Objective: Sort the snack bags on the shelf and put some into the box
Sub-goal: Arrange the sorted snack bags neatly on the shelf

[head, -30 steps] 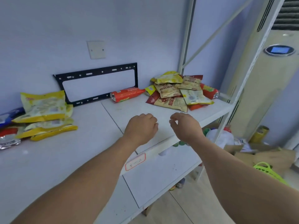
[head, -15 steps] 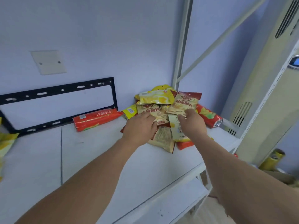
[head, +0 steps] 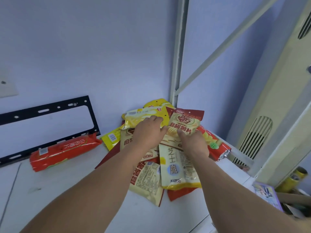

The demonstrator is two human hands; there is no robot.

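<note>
Bags [head: 170, 148] lie heaped in the shelf [head: 70, 190] corner; left hand [head: 148, 132] and right hand [head: 193, 143] rest on them, grasp unclear. Sorting begins; next, pinch one bag free.

Glossy plastic on matt white board.
You see shiny, crinkled plastic snack bags [head: 178, 167] on a smooth matt shelf [head: 70, 185], with a black painted-metal bracket [head: 50, 108] behind.
</note>
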